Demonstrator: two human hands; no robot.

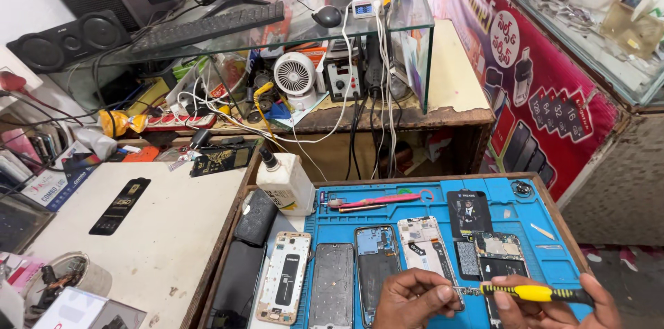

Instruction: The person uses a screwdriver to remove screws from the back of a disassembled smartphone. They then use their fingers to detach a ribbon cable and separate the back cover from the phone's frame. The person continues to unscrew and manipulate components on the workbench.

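- Right hand: closed around the yellow-and-black handle of a screwdriver, shaft pointing left toward the other hand.
- Left hand: fingers curled and pressed down on the lower end of an opened phone, white-framed with its back cover off; the screwdriver tip meets the phone's lower edge just beside these fingers.
- Location: the opened phone lies flat on the blue repair mat, at the near edge of the desk, between a blue-framed phone shell to its left and a phone with exposed circuit board to its right.
- Handling judgement: the opened phone looks light, thin and stiff, but fragile where board and connectors are bare. It is best held by the outer frame edges, pinned flat to the mat as now, not by the exposed inner parts.
- Screwdriver judgement: light and rigid; the ribbed handle should give a sure hold.
- Containers: a white squeeze bottle with a dark nozzle stands at the mat's upper-left corner; its contents cannot be seen.
- A round tub at the lower left holds small dark items, too small to identify.
- The mat's shallow compartments along the top hold pink tweezers.
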